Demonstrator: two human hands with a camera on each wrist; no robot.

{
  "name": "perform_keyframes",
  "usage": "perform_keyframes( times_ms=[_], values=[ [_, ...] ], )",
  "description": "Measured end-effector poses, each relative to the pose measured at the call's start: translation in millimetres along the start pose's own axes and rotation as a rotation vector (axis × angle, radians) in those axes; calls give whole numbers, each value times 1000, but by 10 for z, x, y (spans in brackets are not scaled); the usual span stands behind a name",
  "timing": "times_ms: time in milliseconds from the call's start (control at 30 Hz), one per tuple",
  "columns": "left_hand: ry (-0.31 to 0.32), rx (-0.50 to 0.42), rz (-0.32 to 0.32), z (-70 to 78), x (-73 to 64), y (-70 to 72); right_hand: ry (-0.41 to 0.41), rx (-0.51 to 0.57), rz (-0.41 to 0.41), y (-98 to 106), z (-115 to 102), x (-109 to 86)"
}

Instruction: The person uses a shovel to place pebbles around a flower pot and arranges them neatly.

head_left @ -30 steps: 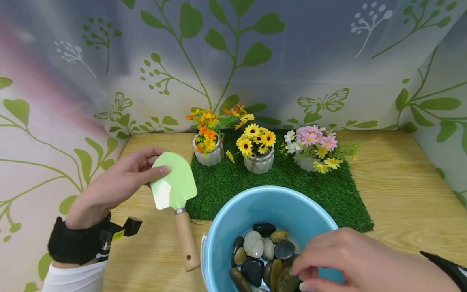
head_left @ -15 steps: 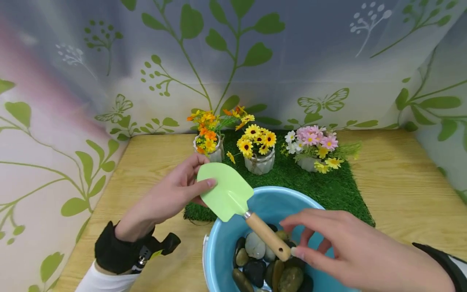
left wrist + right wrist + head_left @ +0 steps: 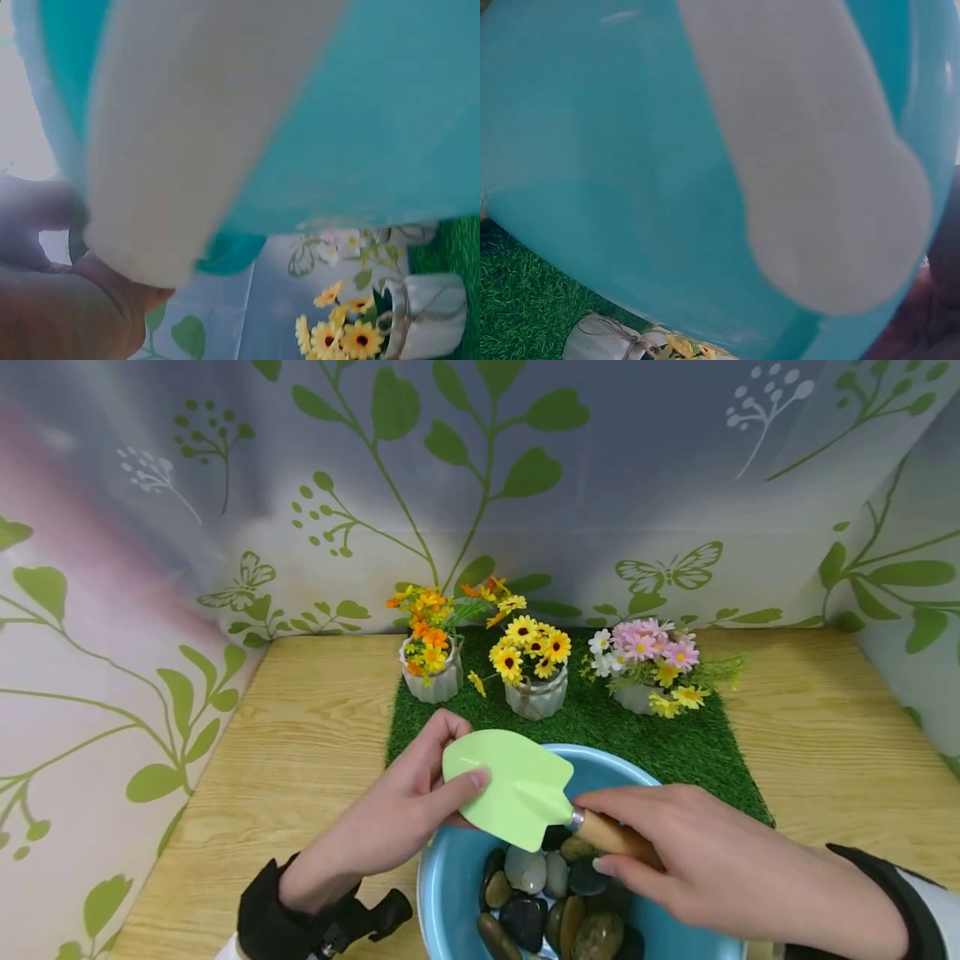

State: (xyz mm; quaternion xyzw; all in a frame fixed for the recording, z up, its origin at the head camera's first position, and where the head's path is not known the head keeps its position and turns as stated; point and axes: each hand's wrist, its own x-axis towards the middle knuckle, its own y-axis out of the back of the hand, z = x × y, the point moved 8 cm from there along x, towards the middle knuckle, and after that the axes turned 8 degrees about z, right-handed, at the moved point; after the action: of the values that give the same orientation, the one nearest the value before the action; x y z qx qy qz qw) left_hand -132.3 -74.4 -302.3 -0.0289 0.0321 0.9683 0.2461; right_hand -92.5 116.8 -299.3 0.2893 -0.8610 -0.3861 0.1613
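Observation:
A small garden trowel (image 3: 517, 785) with a light green blade and a wooden handle is held level above a blue bucket (image 3: 433, 893). My left hand (image 3: 408, 802) pinches the blade near its tip, thumb on top. On the other side, my right hand (image 3: 697, 847) grips the wooden handle and hides its end. Inside the bucket lie several smooth stones (image 3: 525, 867), black, brown and pale grey. In the left wrist view the bucket's white handle (image 3: 195, 135) covers much of the picture. The right wrist view mostly shows the bucket's outer wall (image 3: 630, 135); the trowel is hidden there.
Behind the bucket, a green grass mat (image 3: 675, 760) lies on the wooden table (image 3: 285, 727). Three white pots of flowers stand on it: orange (image 3: 433, 681), yellow (image 3: 536, 693) and pink (image 3: 637, 697). A leaf-patterned curtain (image 3: 570, 510) closes off the back and sides.
My left hand has carried the trowel from the table's left side rightward over the bucket. My right hand has risen from the stones and taken hold of the wooden handle.

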Motion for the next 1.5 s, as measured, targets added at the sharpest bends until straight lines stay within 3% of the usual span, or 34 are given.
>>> perform_keyframes(
  times_ms=[267,400,533,700,867,1033,1233,1500],
  values=[
    [-203,246,80,38,9,25,7,-73,19,-8,14,-23],
    [-282,284,97,53,21,42,22,-113,22,-26,19,-37],
    [-301,287,142,19,41,93,46,-174,65,15,3,-58],
    [-256,364,212,-60,90,168,176,-278,209,136,-111,-99],
    [-137,475,185,-180,136,165,274,-360,290,228,-131,-140],
    [-40,565,127,-277,130,130,315,-400,278,294,-75,-136],
    [0,601,43,-291,101,69,295,-545,177,250,-82,-71],
    [-25,634,9,-261,97,7,548,-859,195,60,-386,56]
  ],
)
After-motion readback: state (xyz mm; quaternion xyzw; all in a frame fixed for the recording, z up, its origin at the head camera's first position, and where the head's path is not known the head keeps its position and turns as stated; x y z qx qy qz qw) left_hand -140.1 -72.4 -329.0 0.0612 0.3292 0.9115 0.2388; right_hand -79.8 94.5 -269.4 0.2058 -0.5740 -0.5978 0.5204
